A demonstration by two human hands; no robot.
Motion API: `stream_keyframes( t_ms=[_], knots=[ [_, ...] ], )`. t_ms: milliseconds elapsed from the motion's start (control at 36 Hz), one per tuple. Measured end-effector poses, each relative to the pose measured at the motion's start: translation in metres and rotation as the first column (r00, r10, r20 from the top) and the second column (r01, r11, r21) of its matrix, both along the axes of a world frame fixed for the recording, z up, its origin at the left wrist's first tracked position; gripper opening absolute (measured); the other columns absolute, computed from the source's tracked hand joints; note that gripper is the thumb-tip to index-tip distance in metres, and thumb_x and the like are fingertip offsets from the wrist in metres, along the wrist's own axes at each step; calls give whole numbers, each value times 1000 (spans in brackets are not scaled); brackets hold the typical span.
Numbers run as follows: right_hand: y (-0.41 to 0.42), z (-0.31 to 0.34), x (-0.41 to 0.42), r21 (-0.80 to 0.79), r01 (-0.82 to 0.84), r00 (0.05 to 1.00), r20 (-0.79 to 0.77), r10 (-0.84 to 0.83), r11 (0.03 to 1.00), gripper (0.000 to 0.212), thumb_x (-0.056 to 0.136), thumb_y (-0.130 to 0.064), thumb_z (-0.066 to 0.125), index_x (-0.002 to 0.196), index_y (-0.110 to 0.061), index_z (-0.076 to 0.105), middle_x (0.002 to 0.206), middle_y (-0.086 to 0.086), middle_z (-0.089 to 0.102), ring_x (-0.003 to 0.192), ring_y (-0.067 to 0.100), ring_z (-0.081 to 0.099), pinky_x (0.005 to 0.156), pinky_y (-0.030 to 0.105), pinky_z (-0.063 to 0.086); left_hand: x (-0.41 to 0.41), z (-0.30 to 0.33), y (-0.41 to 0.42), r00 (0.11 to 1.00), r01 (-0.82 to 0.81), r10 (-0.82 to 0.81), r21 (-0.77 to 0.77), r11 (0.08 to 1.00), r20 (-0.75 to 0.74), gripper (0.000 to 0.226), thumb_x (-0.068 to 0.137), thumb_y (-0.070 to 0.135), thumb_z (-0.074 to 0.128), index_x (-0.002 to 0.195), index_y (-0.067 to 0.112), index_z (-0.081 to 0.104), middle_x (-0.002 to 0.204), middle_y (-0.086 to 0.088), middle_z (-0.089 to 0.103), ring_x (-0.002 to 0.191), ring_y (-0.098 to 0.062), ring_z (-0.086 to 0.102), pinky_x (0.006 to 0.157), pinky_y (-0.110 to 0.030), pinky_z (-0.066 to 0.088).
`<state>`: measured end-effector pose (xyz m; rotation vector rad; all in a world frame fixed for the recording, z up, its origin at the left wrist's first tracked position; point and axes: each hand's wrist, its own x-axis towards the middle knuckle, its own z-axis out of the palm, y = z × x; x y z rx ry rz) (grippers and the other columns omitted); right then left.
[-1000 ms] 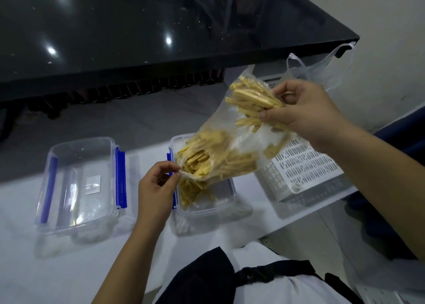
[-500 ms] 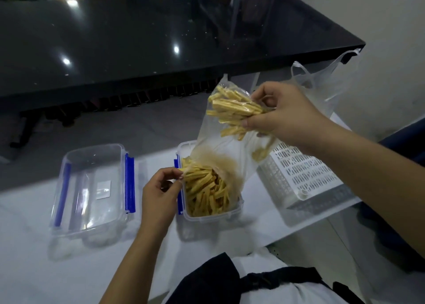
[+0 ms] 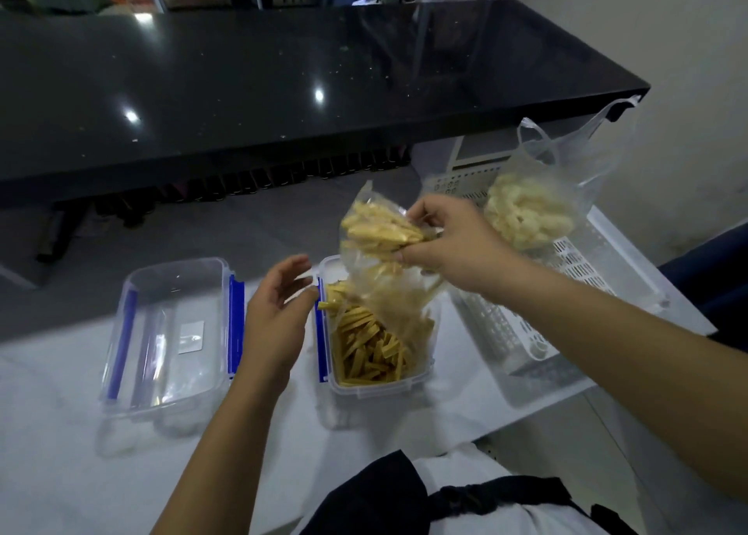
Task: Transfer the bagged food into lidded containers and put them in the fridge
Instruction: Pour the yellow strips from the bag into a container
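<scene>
Since the earlier frames the left hand (image 3: 275, 324) has let go of the bag's lower edge and now hangs beside the container with its fingers (image 3: 297, 265) loosely spread, holding nothing; the clear bag (image 3: 388, 259) has dropped lower over the open container (image 3: 374, 332), and more of the yellow sticks (image 3: 364, 344) lie inside the container than before; the right hand (image 3: 449, 247) still pinches the bag's upper end, its fingers curled round a bunch of sticks left inside the plastic; a second bag (image 3: 522, 214), holding pale crackers, has come into sight in the white basket (image 3: 566, 303).

Counted: two clear containers with blue clips, one filling with sticks, the other (image 3: 170, 332) standing just left of the left hand on the white surface (image 3: 60, 453); two bags of food, one held, one in the basket; one basket, at the right end of the surface; one black counter (image 3: 243, 81) beyond it all.
</scene>
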<state>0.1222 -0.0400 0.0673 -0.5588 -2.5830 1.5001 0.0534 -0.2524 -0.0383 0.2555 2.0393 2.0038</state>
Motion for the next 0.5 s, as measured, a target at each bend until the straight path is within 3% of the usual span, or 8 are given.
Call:
stream_keyframes(
  t_ms=[83, 139, 194, 278, 361, 444, 500],
  knots=[
    [-7, -16, 1, 65, -70, 996, 51, 66, 995, 27, 75, -14, 85, 96, -19, 67, 97, -4, 68, 81, 17, 65, 72, 36, 54, -5, 17, 3, 987, 157, -155, 99, 983, -26, 46, 91, 29, 70, 128, 52, 57, 128, 28, 62, 115, 12, 58, 79, -3, 49],
    [-7, -22, 2, 121, -87, 996, 32, 84, 989, 17, 80, -18, 81, 94, -21, 73, 89, -12, 71, 76, 10, 67, 69, 31, 55, -11, 24, 7, 971, 237, -233, 93, 967, -52, 48, 83, 39, 73, 128, 48, 60, 128, 23, 65, 117, 7, 60, 82, -7, 50],
    [-6, -23, 4, 124, -71, 997, 7, 71, 990, 9, 83, -16, 77, 84, -25, 75, 76, -18, 72, 68, 6, 68, 64, 32, 58, -14, 28, 12, 966, 256, -253, 55, 965, -59, 34, 83, 34, 76, 115, 40, 71, 117, 15, 73, 108, 0, 67, 78, -10, 53],
    [-3, -26, 5, 95, -37, 999, -15, 39, 995, 15, 83, -11, 75, 76, -25, 75, 74, -13, 72, 73, 14, 70, 72, 44, 61, -17, 24, 20, 976, 203, -205, -31, 979, -76, 16, 90, 16, 74, 94, 31, 77, 95, 10, 77, 89, -5, 72, 67, -11, 54],
    [5, -31, 12, 147, -20, 1000, 16, 18, 989, 6, 81, -26, 79, 85, -27, 75, 84, -14, 72, 81, 6, 68, 82, 42, 58, -17, 16, 20, 976, 195, -203, -94, 976, -82, 14, 92, 18, 71, 98, 30, 75, 95, 15, 75, 90, -2, 70, 64, -10, 53],
    [11, -39, 33, 130, 1, 997, 82, -12, 991, 40, 70, -54, 82, 104, -37, 71, 111, -23, 66, 107, -3, 59, 92, 33, 51, -14, 10, 9, 977, 207, -212, -118, 971, -37, 23, 86, 38, 74, 108, 42, 72, 107, 18, 71, 99, 1, 66, 64, -10, 53],
    [9, -45, 52, 88, -66, 991, 121, 55, 994, 62, 62, -65, 80, 119, -49, 61, 127, -30, 52, 117, -11, 47, 97, 26, 42, -12, 5, -2, 973, 228, -233, -152, 962, -10, 39, 75, 52, 74, 113, 51, 67, 115, 22, 67, 105, 0, 65, 67, -13, 55]
  ],
)
